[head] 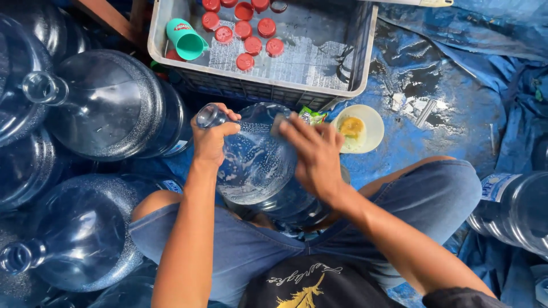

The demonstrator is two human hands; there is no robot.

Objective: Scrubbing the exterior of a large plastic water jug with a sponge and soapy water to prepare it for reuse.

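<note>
Jug (257,165) lies sideways on lap, soapy. Left hand (212,137) closed around its neck to steady it; right hand (311,157) presses a sponge (279,122) on its wall (soap dish (358,129) beside).

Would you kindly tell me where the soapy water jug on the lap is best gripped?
Grip the soapy jug at its narrow neck, from the person's left: it lies tilted, neck up-left, and the wet, sudsy body is broad. The left hand wraps that neck now; the right hand rests on the body.
</note>
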